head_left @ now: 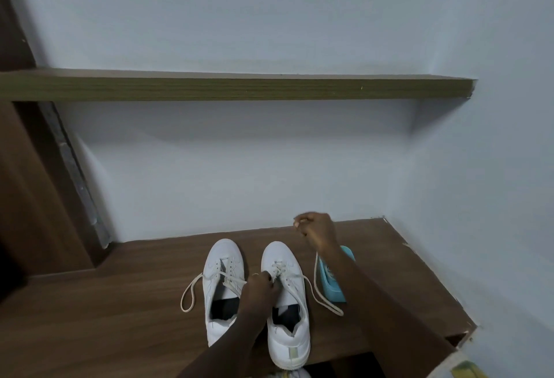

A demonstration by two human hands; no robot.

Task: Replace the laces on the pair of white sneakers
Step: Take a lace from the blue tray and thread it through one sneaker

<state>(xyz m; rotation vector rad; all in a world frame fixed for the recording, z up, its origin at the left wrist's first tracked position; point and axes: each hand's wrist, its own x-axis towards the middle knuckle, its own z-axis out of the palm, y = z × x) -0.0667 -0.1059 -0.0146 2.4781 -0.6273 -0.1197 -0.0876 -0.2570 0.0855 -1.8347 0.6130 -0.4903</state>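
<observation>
The sneaker on the right side (286, 311) stands on the desk (120, 317) near its front edge. Its toe points to the back edge and its heel to you, so its long axis runs from you toward the wall (269, 168). The second sneaker (221, 284) stands just beside it on the left, parallel to it, and its own lace (193, 281) hangs out in a loop toward the left edge. Your left hand (260, 284) lies on the eyelets of the right-side sneaker with curled fingers, and it seems to grip the crossed lace there, though the exact hold is hidden. Your right hand (317, 231) is lifted above the back right part of the desk and pinches the free end of the lace (323, 298). From this hand the lace drops down, makes a loop on the desk right of the sneaker, and goes back to an upper eyelet. So the eyelets lie to the front and to the left of your right hand, and the left hand is the nearer one to them. In my judgement, the next pull should go along the lace, away from the eyelets, while the left hand keeps the sneaker steady. Under your right forearm a turquoise box (329, 284) lies near the right edge. Higher on the wall there is a wooden shelf (239, 88).
</observation>
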